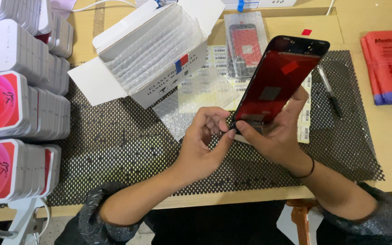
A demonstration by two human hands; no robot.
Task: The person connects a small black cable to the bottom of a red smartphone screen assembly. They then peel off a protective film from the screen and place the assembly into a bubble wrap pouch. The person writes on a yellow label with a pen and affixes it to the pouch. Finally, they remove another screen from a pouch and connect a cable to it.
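A phone screen panel (280,79) with a black frame and red backing film is held tilted above the black mesh mat (128,145). My right hand (277,136) grips it from underneath at its lower end. My left hand (205,140) pinches at the panel's bottom left corner with thumb and fingers. The top of the panel points up and to the right.
An open white carton (159,77) filled with bubble-wrap sleeves stands at the back. Stacks of white and red boxes (19,109) line the left edge. A bagged screen panel (245,45), barcode label sheets (304,122), a pen (330,90) and red packets (389,66) lie to the right.
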